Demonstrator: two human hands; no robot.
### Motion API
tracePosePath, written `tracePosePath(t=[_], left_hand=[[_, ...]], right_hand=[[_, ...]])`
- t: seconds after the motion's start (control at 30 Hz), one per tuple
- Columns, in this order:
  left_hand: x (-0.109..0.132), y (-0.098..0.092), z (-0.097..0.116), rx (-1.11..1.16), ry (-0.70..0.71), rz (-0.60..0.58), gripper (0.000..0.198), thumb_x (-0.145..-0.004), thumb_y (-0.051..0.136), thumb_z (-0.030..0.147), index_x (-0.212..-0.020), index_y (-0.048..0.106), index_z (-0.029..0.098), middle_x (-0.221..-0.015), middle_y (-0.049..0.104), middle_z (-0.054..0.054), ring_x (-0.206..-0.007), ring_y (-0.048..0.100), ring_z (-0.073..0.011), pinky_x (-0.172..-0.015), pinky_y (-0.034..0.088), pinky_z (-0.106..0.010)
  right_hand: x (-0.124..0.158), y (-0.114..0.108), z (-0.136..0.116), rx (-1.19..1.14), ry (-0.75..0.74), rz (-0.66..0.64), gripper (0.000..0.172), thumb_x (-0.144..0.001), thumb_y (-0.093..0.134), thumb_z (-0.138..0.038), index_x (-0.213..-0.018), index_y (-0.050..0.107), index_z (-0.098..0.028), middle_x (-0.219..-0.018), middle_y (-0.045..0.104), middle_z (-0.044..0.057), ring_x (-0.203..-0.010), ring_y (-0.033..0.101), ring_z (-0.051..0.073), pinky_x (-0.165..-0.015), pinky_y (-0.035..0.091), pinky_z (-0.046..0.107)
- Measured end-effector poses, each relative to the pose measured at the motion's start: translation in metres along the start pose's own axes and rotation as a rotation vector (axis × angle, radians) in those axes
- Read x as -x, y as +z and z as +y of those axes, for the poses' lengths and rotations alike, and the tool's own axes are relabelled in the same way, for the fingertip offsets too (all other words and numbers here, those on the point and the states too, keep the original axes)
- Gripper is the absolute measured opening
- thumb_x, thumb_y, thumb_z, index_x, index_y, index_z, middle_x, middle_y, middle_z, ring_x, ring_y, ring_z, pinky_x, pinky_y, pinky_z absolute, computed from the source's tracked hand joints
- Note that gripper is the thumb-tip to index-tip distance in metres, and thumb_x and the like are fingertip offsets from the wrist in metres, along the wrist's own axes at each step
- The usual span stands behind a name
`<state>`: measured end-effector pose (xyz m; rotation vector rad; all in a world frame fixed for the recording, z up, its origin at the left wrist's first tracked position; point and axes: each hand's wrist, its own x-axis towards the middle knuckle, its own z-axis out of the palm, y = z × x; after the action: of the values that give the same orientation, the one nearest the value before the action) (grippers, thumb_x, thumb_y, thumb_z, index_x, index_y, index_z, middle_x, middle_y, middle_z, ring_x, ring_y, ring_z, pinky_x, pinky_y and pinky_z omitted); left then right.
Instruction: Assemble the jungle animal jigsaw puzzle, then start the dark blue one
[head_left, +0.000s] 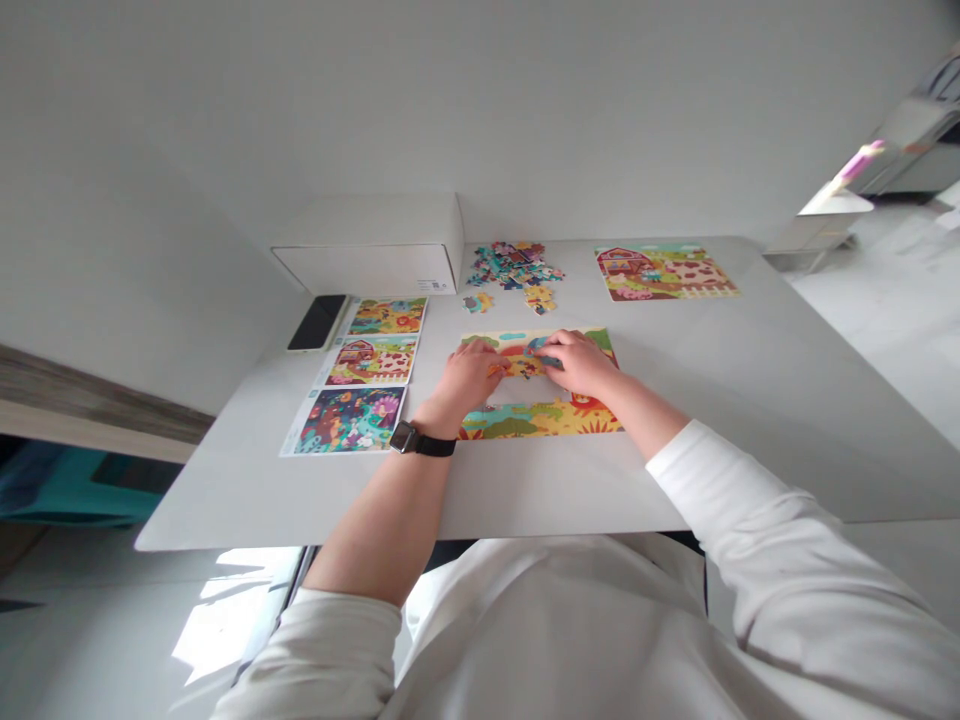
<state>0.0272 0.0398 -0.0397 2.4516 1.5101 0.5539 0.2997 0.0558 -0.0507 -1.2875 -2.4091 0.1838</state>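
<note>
**Q:** State the position of both hands.

**A:** The left hand (466,375), with a watch (409,438) on its wrist, and the right hand (579,362) rest side by side, knuckles up, on the partly built puzzle (540,415). The fingertips of both meet over its upper middle.

**Q:** Grip condition?

**A:** Both hands are curled, with the fingers bent down onto the printed surface. Whether either pinches a piece cannot be told, because the fingertips hide what lies under them.

**Q:** Why that posture?

**A:** Judging from the layout, the palms bear on the joined section. This would keep it from sliding on the smooth table (750,400) while the fingertips act at one spot. An unfilled gap (517,390) lies just nearer than the left hand's fingers.

**Q:** Items around the hands?

**A:**
- **Left of the left hand:** a reference sheet (360,375) with three printed pictures lies flat and face up, likely so it reads at a glance.
- **Beyond the fingertips:** loose pieces (514,263) sit in a heap, near the puzzle but apart from it.
- **Left of that heap:** a white box (371,250), with a dark phone (316,322) nearer than the box.
- **Beyond and right of the right hand:** a finished puzzle (664,272), set well apart.
</note>
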Motion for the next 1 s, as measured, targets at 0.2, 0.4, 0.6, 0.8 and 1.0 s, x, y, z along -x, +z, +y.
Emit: tracePosePath(t=[0.2, 0.4, 0.6, 0.8, 1.0], left_hand=[[0.000, 0.002, -0.002, -0.008, 0.002, -0.002, 0.029, -0.098, 0.067, 0.026, -0.118, 0.087, 0.027, -0.127, 0.074, -0.012, -0.121, 0.065, -0.0309, -0.115, 0.050, -0.046], [0.000, 0.002, -0.001, -0.039, -0.021, -0.023, 0.029, -0.100, 0.067, 0.026, -0.121, 0.087, 0.029, -0.130, 0.073, -0.011, -0.124, 0.065, -0.0310, -0.115, 0.051, -0.047], [0.001, -0.002, 0.003, -0.043, -0.036, -0.041, 0.031, -0.100, 0.067, 0.026, -0.124, 0.086, 0.030, -0.130, 0.073, -0.010, -0.122, 0.064, -0.0308, -0.114, 0.051, -0.046], [0.001, -0.003, 0.004, -0.045, -0.048, -0.049, 0.030, -0.100, 0.067, 0.025, -0.124, 0.086, 0.029, -0.132, 0.073, -0.010, -0.123, 0.065, -0.0309, -0.115, 0.051, -0.047], [0.001, -0.005, 0.005, -0.024, -0.048, -0.035, 0.029, -0.100, 0.067, 0.024, -0.122, 0.085, 0.028, -0.132, 0.073, -0.011, -0.125, 0.066, -0.0312, -0.117, 0.051, -0.049]], right_hand=[[0.000, -0.003, -0.003, 0.002, -0.013, 0.033, 0.031, -0.097, 0.071, -0.020, -0.124, 0.086, -0.026, -0.126, 0.076, 0.012, -0.119, 0.068, 0.034, -0.112, 0.055, 0.054], [-0.001, -0.008, -0.007, -0.029, -0.053, -0.020, 0.039, -0.094, 0.062, -0.006, -0.114, 0.088, -0.027, -0.120, 0.077, 0.009, -0.117, 0.067, 0.029, -0.113, 0.052, 0.046], [-0.002, -0.013, -0.010, -0.046, -0.060, -0.039, 0.039, -0.093, 0.060, -0.005, -0.109, 0.089, -0.026, -0.118, 0.078, 0.009, -0.117, 0.068, 0.028, -0.112, 0.052, 0.044], [-0.002, -0.014, -0.010, -0.079, -0.063, -0.035, 0.041, -0.092, 0.059, -0.004, -0.108, 0.089, -0.026, -0.118, 0.079, 0.008, -0.115, 0.069, 0.027, -0.113, 0.051, 0.043], [0.000, -0.018, -0.009, -0.117, -0.014, -0.002, 0.043, -0.091, 0.056, -0.001, -0.107, 0.088, -0.026, -0.116, 0.079, 0.008, -0.112, 0.069, 0.027, -0.108, 0.052, 0.041]])
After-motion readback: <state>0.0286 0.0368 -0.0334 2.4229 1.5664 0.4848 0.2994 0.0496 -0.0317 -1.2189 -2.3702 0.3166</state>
